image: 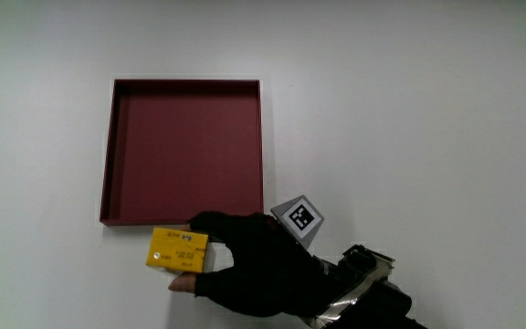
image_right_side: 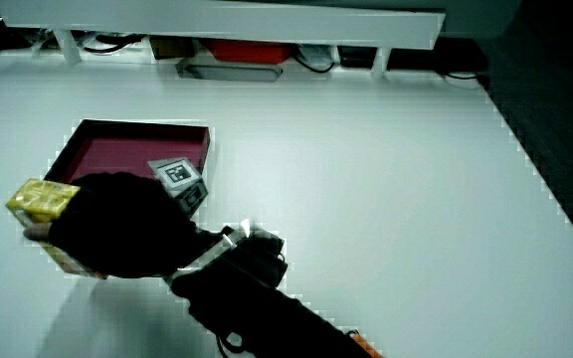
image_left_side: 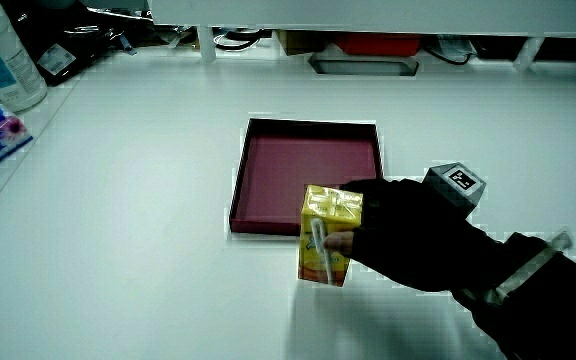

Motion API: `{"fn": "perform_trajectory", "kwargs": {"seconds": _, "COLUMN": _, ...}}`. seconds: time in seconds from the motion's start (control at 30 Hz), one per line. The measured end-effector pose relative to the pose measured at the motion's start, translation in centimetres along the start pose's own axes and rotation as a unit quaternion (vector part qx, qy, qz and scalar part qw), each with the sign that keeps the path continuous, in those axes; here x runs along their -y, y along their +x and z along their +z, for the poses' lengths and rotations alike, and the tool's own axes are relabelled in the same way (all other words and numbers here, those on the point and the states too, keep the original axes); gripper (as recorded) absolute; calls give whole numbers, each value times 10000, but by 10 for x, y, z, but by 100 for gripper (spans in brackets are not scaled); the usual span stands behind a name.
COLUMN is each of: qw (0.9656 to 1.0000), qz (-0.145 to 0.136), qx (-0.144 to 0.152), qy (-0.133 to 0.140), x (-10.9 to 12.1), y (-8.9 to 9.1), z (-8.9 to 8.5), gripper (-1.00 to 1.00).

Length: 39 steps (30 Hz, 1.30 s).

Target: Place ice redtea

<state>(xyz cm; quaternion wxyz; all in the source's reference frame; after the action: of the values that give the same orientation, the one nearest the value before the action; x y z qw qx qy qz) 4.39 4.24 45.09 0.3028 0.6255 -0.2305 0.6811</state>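
Table (image: 427,100): white surface carrying the tray; a low partition stands at its edge in both side views.
Tray (image: 186,146): dark red, square, shallow, lying flat on the table, nothing inside it.
Hand (image: 263,270): black glove, fingers clamped around the carton, held just beside the tray's nearer edge on the person's side.
Carton (image: 178,250): yellow ice red tea box, upright in the hand's grip, straw on its side in a side view (image_left_side: 330,235), next to the tray's nearer rim, not inside it.
Cube (image: 299,218): patterned marker on the glove's back.
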Motion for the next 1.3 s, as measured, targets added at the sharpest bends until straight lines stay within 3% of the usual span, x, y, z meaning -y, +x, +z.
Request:
{"fn": "perform_trajectory", "kwargs": {"seconds": 0.17, "qw": 9987, "qz": -170, "qx": -181, "qy": -434, "x": 0, "y": 18, "z": -7, "gripper": 0}}
{"fn": "perform_trajectory", "kwargs": {"seconds": 0.33, "qw": 9977, "qz": -309, "qx": -103, "qy": -592, "x": 2, "y": 36, "z": -10, "gripper": 0}}
{"fn": "perform_trajectory", "kwargs": {"seconds": 0.37, "qw": 9967, "qz": -446, "qx": -233, "qy": -629, "x": 4, "y": 39, "z": -11, "gripper": 0}}
{"fn": "perform_trajectory", "kwargs": {"seconds": 0.4, "qw": 9961, "qz": -411, "qx": -412, "qy": -661, "x": 4, "y": 42, "z": -10, "gripper": 0}}
{"fn": "perform_trajectory", "kwargs": {"seconds": 0.43, "qw": 9966, "qz": -266, "qx": -415, "qy": -663, "x": 5, "y": 41, "z": -10, "gripper": 0}}
{"fn": "perform_trajectory", "kwargs": {"seconds": 0.5, "qw": 9972, "qz": -288, "qx": -198, "qy": -657, "x": 5, "y": 41, "z": -9, "gripper": 0}}
{"fn": "perform_trajectory", "kwargs": {"seconds": 0.53, "qw": 9965, "qz": -345, "qx": -303, "qy": -701, "x": 5, "y": 39, "z": -10, "gripper": 0}}
{"fn": "perform_trajectory", "kwargs": {"seconds": 0.83, "qw": 9968, "qz": -360, "qx": -347, "qy": -630, "x": 5, "y": 42, "z": -9, "gripper": 0}}
{"fn": "perform_trajectory", "kwargs": {"seconds": 1.3, "qw": 9953, "qz": -459, "qx": -427, "qy": -742, "x": 7, "y": 45, "z": -10, "gripper": -64}}
